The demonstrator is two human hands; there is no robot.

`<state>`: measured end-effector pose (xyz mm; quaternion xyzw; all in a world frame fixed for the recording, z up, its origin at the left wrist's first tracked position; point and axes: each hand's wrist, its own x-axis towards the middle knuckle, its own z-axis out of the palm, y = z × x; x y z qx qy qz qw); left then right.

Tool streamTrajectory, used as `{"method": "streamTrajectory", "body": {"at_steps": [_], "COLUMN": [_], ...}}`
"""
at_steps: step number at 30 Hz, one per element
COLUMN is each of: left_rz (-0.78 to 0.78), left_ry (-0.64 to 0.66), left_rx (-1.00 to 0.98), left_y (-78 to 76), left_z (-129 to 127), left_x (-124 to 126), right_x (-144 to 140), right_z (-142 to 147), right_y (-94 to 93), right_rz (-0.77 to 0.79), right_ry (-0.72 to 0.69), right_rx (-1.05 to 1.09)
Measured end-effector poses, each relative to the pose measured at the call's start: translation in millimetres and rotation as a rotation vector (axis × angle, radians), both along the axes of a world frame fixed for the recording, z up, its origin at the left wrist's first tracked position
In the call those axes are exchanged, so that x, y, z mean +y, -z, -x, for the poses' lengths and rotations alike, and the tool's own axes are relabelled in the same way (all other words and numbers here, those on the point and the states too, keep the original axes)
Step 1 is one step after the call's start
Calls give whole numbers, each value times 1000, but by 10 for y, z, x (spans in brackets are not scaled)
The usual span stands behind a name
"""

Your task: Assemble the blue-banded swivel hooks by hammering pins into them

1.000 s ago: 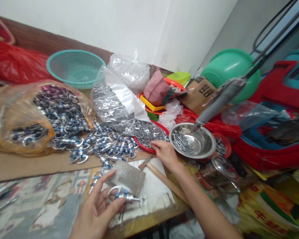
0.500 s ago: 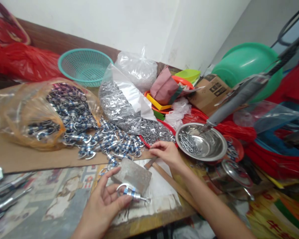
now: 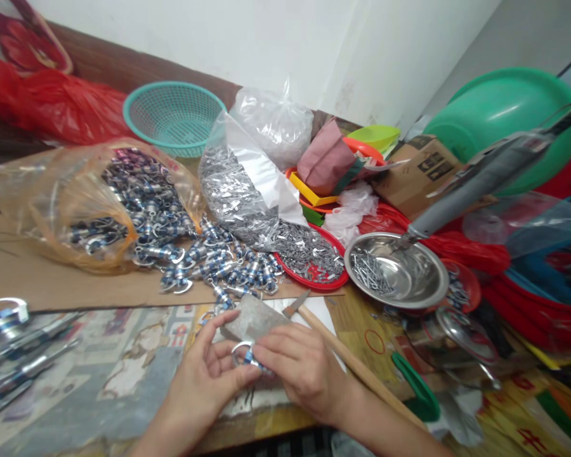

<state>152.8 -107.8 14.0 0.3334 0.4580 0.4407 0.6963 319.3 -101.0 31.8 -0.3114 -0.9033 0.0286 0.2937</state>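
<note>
Cluttered worktable (image 3: 124, 355): left hand (image 3: 204, 387) & right hand (image 3: 297, 371) both pinch small blue-and-silver metal hook clip (image 3: 244, 355) between fingertips. Prob. light, stiff, slick; grip the barrel.

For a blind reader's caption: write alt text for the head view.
Two bare hands, left hand and right hand, meet over a small blue-and-silver metal clasp beside a grey block on a cluttered table. Behind lie a heap of similar clasps, a steel bowl of nails and a teal basket.
</note>
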Motion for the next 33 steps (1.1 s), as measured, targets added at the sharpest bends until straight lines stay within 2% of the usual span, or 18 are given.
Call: {"method": "streamTrajectory", "body": {"at_steps": [5,9,12,14,15,17,18,20,22,25,27,29,31,33], "left_rz": [7,17,27,33,35,38,38,37,33,34,39,39,35,34], "left_ry": [39,38,26,25,25,24,25,26,29,31,43,60,68,51], "left_rx": [19,26,24,22,21,26,33,44,45,43,48,54,64,82], "left_y": [13,3,-24,-40,-46,-51,-51,-50,-50,-54,-55,-52,-47,-44], "left_z": [17,17,9,6,5,6,7,9,11,18,26,33,34,28], "left_x": [8,6,-1,-2,-1,1,2,3,2,5,12,21,26,24], "right_x": [-40,-98,-127,-136,-143,-172,-197,-266,-350,-459,-495,-505,-512,-535], "right_z": [-51,-220,-474,-650,-719,-795,-797,-742,-637,-478,-406,-367,-352,-350], "right_y": [-32,60,195,291,329,367,357,272,117,-129,-220,-234,-198,-150], "right_rz": [85,148,206,328,401,498,502,451,370,255,182,196,283,323], "right_ry": [29,115,459,681,727,730,723,685,589,377,298,278,293,316], "right_rx": [-143,-3,129,31,-49,-132,-109,1,89,101,99,26,-97,-117]}}
